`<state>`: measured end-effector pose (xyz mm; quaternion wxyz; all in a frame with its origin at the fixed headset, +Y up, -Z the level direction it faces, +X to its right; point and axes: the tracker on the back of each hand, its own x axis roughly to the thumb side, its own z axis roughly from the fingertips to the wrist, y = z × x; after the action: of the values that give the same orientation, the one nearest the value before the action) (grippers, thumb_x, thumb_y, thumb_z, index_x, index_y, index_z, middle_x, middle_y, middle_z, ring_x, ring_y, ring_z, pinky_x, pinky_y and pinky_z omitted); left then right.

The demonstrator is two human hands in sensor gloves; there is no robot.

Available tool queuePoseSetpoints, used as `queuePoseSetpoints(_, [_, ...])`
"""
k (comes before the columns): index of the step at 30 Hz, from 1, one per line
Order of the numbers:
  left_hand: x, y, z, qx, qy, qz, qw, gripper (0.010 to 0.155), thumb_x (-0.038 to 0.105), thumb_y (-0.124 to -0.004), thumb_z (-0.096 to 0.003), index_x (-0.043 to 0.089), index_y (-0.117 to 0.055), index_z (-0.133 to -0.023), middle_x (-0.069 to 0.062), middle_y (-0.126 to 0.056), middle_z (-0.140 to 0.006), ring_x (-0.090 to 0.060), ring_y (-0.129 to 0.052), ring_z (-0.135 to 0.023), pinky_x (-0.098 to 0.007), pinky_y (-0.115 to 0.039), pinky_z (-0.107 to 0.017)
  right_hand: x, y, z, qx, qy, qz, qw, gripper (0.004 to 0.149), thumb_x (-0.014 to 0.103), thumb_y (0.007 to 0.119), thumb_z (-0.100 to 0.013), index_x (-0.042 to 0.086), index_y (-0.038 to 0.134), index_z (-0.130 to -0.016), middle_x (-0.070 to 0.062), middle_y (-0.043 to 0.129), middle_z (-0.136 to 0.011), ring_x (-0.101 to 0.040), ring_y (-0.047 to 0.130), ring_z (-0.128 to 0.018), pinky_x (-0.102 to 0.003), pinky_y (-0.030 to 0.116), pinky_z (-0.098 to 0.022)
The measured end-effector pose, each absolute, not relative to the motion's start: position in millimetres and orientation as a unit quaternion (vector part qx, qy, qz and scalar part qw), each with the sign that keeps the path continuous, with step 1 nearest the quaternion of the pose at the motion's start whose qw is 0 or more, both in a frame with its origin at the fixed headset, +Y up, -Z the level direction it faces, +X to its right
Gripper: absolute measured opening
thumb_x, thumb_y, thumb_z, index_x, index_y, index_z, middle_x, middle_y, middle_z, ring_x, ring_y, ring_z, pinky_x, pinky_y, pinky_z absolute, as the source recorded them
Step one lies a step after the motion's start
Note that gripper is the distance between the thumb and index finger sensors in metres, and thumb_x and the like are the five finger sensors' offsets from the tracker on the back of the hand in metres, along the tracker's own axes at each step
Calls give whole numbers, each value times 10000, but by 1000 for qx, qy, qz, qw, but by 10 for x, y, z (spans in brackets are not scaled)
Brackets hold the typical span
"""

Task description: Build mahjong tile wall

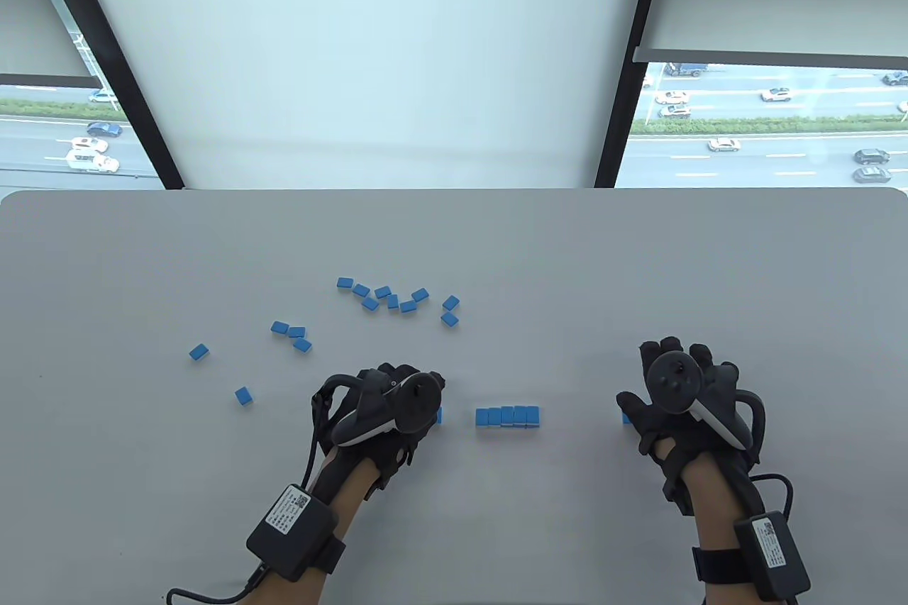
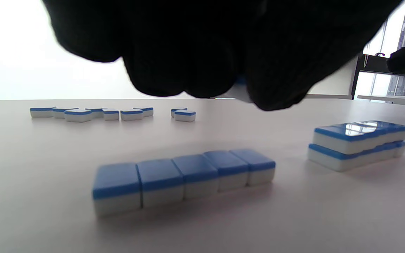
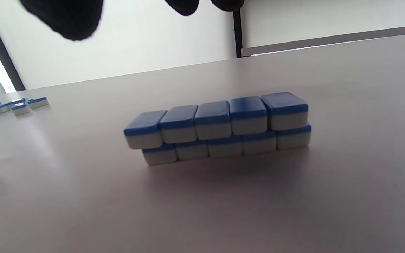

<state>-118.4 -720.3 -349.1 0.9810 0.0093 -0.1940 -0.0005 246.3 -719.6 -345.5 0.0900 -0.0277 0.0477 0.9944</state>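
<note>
Blue-backed white mahjong tiles lie on the grey table (image 1: 638, 264). My left hand (image 1: 397, 396) hovers with curled fingers over a single row of five tiles (image 2: 185, 177); a sliver of a tile (image 2: 239, 89) shows pinched between its fingertips (image 2: 202, 77). A two-layer stack (image 1: 507, 415) stands between the hands, also seen as the stack (image 2: 359, 142) in the left wrist view. My right hand (image 1: 674, 378) is spread, holds nothing, and hangs above another two-layer wall of five tiles (image 3: 220, 128), its upper row shifted slightly left.
Several loose tiles (image 1: 397, 298) lie scattered beyond the hands. Three more tiles (image 1: 292, 334) and two single tiles (image 1: 199, 352) (image 1: 243, 396) sit to the left. The table's far edge (image 1: 454, 192) meets a window wall.
</note>
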Motion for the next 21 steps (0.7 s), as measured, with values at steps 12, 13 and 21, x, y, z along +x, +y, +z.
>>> queuePoseSetpoints(12, [-1083,-7378,-3507,-12,-204,-13,979,583,448,-906,-386,270,-803,-932,10,-821,-906,-271,-847,-795,-589,-685,-647,2442,-7193,-3455,-26,46,995,85,823,613,673,-413,227,346,-1062,-75,264,-1121,-474,207,-970,-673,148,-602])
queuePoseSetpoints(13, [-1078,-7381,-3506,-12,-204,-15,979,583,447,-904,-388,272,-799,-934,11,-818,-908,-271,-845,-798,-589,-683,-649,2443,-7193,-3455,-26,46,995,86,821,613,673,-414,228,345,-1062,-75,263,-1121,-474,207,-970,-673,147,-603])
queuePoseSetpoints(21, [-1067,-7403,-3510,-17,-200,-27,979,584,450,-898,-390,265,-795,-934,10,-816,-911,-273,-842,-802,-591,-679,-650,2445,-7193,-3455,-26,45,995,85,820,612,673,-416,227,346,-1062,-76,264,-1121,-474,207,-970,-673,148,-602])
